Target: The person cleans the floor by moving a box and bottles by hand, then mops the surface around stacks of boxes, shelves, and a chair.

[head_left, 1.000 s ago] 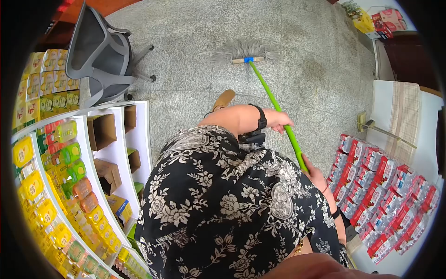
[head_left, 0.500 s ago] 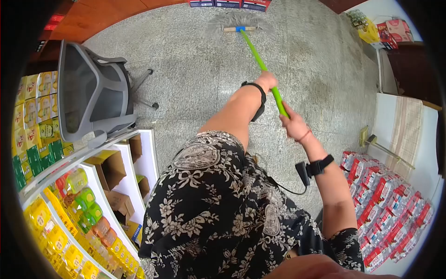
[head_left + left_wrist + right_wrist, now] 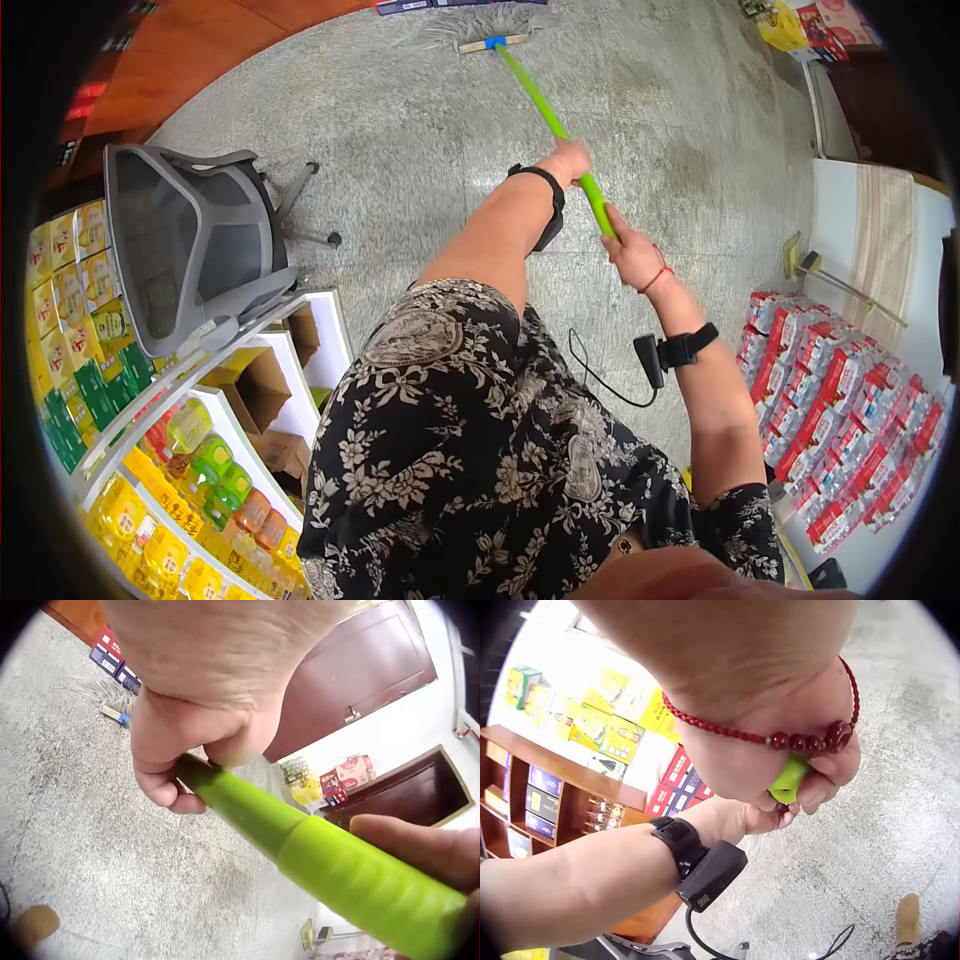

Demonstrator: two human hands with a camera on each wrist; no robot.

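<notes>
A mop with a bright green handle (image 3: 545,108) and a grey fringed head (image 3: 478,28) reaches far forward across the speckled floor. My left hand (image 3: 570,160) grips the handle higher along the pole, fingers curled round it (image 3: 187,761). My right hand (image 3: 628,250) grips the handle's thicker green end (image 3: 375,881) just behind the left hand; it wears a red bead bracelet (image 3: 795,739). In the right wrist view only a bit of green handle (image 3: 789,780) shows under the fist. Both arms are stretched out ahead of my floral dress.
A grey mesh office chair (image 3: 185,245) stands at left by white shelves (image 3: 300,330) of boxes and drink bottles. Red-labelled bottle packs (image 3: 850,420) are stacked at right, beside a white cloth-covered surface (image 3: 880,260). Brown doors (image 3: 352,675) and wooden shelving (image 3: 547,802) lie beyond.
Both arms have pushed the mop forward, away from my body; the mop head went from mid-floor to the far edge of the view. The chair now appears lower left.
</notes>
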